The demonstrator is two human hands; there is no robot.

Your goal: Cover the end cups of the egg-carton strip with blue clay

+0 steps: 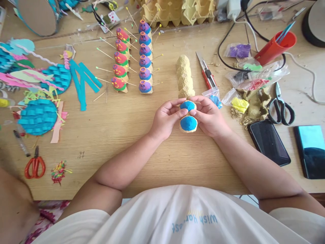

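carton strip, tan, rough-textured, two near domes capped bright blue

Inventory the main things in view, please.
bumpy strip: 1, tan and blue, between hands
decorated strips: 2, multicoloured, far centre
egg carton: 1+, tan, far edge
cutter: 1, red, right
scissors: 2, black right, orange left
phone-like devices: 2, black, right
cup: 1, orange-red, far right
plastic packets: several, mixed, right
cables: several, black or white, far right
woven pieces: several, blue, left
table: 1, brown, beneath
shirt: 1, white, front
left hand: 1, bare, on strip
right hand: 1, bare, on strip
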